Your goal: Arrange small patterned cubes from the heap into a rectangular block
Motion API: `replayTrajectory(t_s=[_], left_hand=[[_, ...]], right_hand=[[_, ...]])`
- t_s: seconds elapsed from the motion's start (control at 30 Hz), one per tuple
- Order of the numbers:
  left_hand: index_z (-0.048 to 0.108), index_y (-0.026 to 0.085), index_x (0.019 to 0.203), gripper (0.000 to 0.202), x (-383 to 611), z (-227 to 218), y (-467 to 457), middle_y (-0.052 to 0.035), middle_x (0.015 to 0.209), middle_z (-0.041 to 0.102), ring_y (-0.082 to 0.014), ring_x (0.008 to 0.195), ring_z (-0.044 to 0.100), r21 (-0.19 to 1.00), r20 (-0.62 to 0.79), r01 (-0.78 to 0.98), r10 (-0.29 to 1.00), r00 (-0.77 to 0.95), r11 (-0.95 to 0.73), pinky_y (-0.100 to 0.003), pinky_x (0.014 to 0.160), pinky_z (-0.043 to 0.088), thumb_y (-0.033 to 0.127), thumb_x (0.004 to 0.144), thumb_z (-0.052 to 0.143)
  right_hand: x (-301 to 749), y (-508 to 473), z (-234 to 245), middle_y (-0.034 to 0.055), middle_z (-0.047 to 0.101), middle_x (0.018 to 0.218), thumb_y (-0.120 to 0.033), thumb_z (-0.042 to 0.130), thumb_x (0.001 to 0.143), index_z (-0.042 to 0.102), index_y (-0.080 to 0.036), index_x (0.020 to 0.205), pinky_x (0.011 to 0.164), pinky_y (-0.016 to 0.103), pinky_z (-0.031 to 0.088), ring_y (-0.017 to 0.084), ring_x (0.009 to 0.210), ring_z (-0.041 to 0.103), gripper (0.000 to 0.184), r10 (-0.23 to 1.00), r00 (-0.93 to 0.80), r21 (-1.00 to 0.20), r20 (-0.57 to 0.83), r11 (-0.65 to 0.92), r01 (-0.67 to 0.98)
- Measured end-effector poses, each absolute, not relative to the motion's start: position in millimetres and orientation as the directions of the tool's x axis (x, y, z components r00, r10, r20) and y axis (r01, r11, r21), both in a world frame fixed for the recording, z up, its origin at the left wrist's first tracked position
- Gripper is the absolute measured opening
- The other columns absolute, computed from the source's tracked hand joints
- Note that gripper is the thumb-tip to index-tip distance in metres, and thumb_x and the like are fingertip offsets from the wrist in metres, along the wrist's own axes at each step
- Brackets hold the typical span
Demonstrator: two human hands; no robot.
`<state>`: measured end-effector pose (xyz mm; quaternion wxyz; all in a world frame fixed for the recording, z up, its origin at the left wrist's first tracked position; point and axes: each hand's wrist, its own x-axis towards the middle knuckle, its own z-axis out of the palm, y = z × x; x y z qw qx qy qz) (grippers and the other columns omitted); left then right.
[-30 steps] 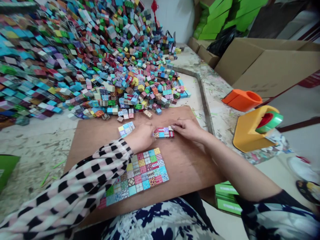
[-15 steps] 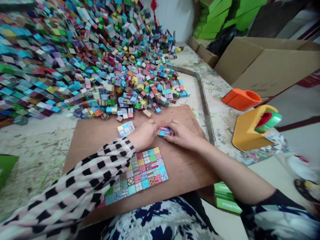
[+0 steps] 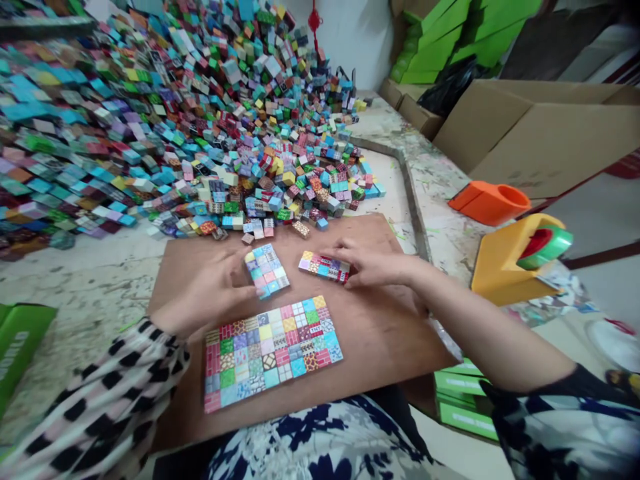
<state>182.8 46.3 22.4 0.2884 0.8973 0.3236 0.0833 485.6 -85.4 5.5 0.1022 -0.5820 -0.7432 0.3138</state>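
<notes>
A brown board [image 3: 380, 340] lies in front of me. On it sits a flat mat of patterned cubes [image 3: 273, 348], several rows wide. Above it lie a small square block of cubes [image 3: 266, 269] and a short strip of cubes [image 3: 324, 265]. My left hand [image 3: 210, 293] rests just left of the small block, fingers touching its edge. At the strip's right end, the fingers of my right hand [image 3: 373, 263] are curled and pressing on it.
A huge heap of small coloured cubes [image 3: 165, 127] covers the table behind the board. To the right stand a yellow tape dispenser [image 3: 510, 267] with green tape, an orange holder [image 3: 493, 202] and cardboard boxes [image 3: 540, 127]. Green boxes [image 3: 463, 400] sit below the table edge.
My left hand has left the strip and moved left to the small square block, which now sits lower and nearer the mat. My right hand stays on the strip.
</notes>
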Motion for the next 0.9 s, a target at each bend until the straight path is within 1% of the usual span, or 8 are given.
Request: replayTrajectory(t_s=[0.13, 0.23, 0.3, 0.5, 0.6, 0.7, 0.83, 0.9], left_hand=[[0.037, 0.022, 0.147, 0.087, 188.7, 19.3, 33.6, -0.0118, 0.131, 0.053, -0.0316, 0.124, 0.048, 0.578, -0.131, 0.588, 0.647, 0.751, -0.566, -0.047, 0.103, 0.042, 0.041, 0.071, 0.074], [0.035, 0.020, 0.147, 0.092, 192.7, 15.5, 33.4, -0.0126, 0.133, 0.049, -0.0318, 0.125, 0.047, 0.577, -0.127, 0.583, 0.642, 0.756, -0.573, -0.047, 0.105, 0.040, 0.040, 0.067, 0.076], [0.035, 0.016, 0.146, 0.092, 193.6, 11.6, 36.6, -0.0142, 0.133, 0.048, -0.0323, 0.125, 0.046, 0.567, -0.120, 0.571, 0.626, 0.771, -0.594, -0.047, 0.107, 0.038, 0.037, 0.066, 0.076], [0.031, 0.014, 0.147, 0.094, 190.9, -0.4, 47.2, -0.0178, 0.141, 0.043, -0.0357, 0.130, 0.043, 0.516, -0.116, 0.561, 0.597, 0.794, -0.647, -0.051, 0.108, 0.036, 0.033, 0.065, 0.072], [0.029, 0.013, 0.148, 0.099, 190.1, -2.2, 49.2, -0.0202, 0.150, 0.033, -0.0391, 0.137, 0.034, 0.484, -0.142, 0.575, 0.589, 0.795, -0.660, -0.053, 0.112, 0.031, 0.042, 0.065, 0.073], [0.024, 0.014, 0.150, 0.105, 193.1, -1.6, 48.0, -0.0208, 0.152, 0.030, -0.0407, 0.137, 0.034, 0.456, -0.161, 0.602, 0.605, 0.780, -0.655, -0.054, 0.112, 0.031, 0.051, 0.066, 0.074], [0.022, 0.014, 0.151, 0.107, 199.5, -0.7, 44.6, -0.0216, 0.150, 0.031, -0.0413, 0.132, 0.041, 0.417, -0.173, 0.633, 0.627, 0.760, -0.652, -0.052, 0.110, 0.035, 0.056, 0.066, 0.073], [0.025, 0.014, 0.149, 0.104, 201.1, -1.6, 44.1, -0.0211, 0.147, 0.034, -0.0407, 0.131, 0.042, 0.409, -0.153, 0.623, 0.623, 0.767, -0.667, -0.052, 0.109, 0.037, 0.057, 0.067, 0.072]], right_hand=[[460.9, -72.3, 2.9, 0.0115, 0.055, 0.124, -0.028, 0.072, 0.075, 0.040, -0.024, 0.147, 0.098, 0.044, 0.044, 0.030, 0.113, 0.054, 0.078, 0.945, -0.252, -0.567, -0.211, 0.091, 0.819], [452.3, -62.9, 8.3, 0.0112, 0.049, 0.134, -0.019, 0.074, 0.069, 0.033, -0.028, 0.150, 0.094, 0.042, 0.047, 0.030, 0.114, 0.055, 0.091, 0.947, -0.256, -0.517, -0.194, 0.123, 0.847], [450.2, -55.4, 13.3, 0.0085, 0.047, 0.139, -0.010, 0.072, 0.063, 0.036, -0.033, 0.148, 0.094, 0.040, 0.047, 0.030, 0.114, 0.055, 0.095, 0.932, -0.301, -0.471, -0.200, 0.178, 0.864], [441.3, -45.3, 21.8, 0.0049, 0.066, 0.118, -0.018, 0.074, 0.065, 0.057, -0.032, 0.130, 0.089, 0.040, 0.048, 0.030, 0.105, 0.061, 0.068, 0.911, -0.372, -0.477, -0.176, 0.251, 0.842], [438.1, -47.3, 25.8, 0.0093, 0.054, 0.139, -0.017, 0.074, 0.062, 0.052, -0.031, 0.138, 0.083, 0.041, 0.049, 0.032, 0.103, 0.062, 0.080, 0.930, -0.299, -0.367, -0.212, 0.208, 0.907], [434.5, -42.6, 31.1, 0.0068, 0.033, 0.157, -0.008, 0.072, 0.059, 0.047, -0.034, 0.142, 0.085, 0.043, 0.049, 0.037, 0.118, 0.055, 0.091, 0.926, -0.299, -0.287, -0.229, 0.230, 0.930], [428.4, -28.1, 32.2, -0.0024, 0.042, 0.152, -0.006, 0.075, 0.052, 0.055, -0.038, 0.134, 0.098, 0.048, 0.044, 0.041, 0.140, 0.029, 0.090, 0.896, -0.418, -0.359, -0.151, 0.344, 0.868], [427.6, -23.3, 28.7, -0.0021, 0.047, 0.148, -0.008, 0.078, 0.050, 0.058, -0.037, 0.131, 0.101, 0.049, 0.042, 0.041, 0.141, 0.028, 0.088, 0.890, -0.432, -0.378, -0.145, 0.354, 0.855]])
